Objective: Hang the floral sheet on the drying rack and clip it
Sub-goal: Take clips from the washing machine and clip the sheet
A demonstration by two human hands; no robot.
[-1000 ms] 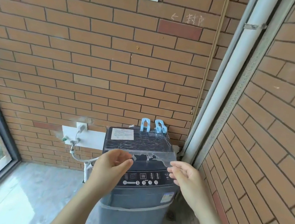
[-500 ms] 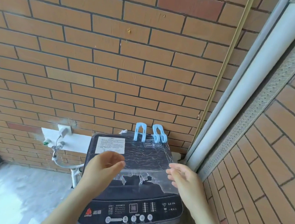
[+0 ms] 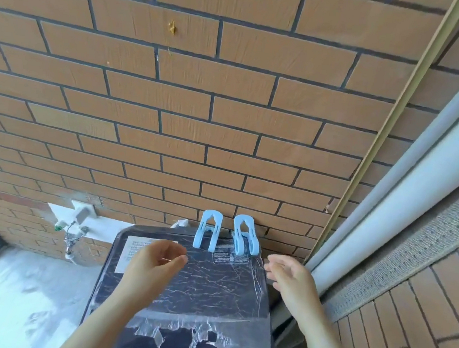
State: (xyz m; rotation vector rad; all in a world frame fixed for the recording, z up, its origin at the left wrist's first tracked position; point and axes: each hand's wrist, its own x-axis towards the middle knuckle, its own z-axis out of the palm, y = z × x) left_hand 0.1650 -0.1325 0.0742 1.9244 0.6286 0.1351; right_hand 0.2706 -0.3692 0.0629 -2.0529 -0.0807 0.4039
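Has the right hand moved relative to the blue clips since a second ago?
Yes. The right hand moved from the front edge of the washer lid toward the brick wall, nearing the right blue clip.

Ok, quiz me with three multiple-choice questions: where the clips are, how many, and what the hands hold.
1. Where are the clips?
A. on the floor
B. on the washing machine, at its back edge
C. on a shelf
2. How many clips?
A. one
B. two
C. four
3. The left hand and right hand are:
A. holding a sheet
B. squeezing clips
C. empty
Answers: 1 B, they stand by the brick wall; 2 B, a blue pair; 3 C, both hold nothing, short of the clips.
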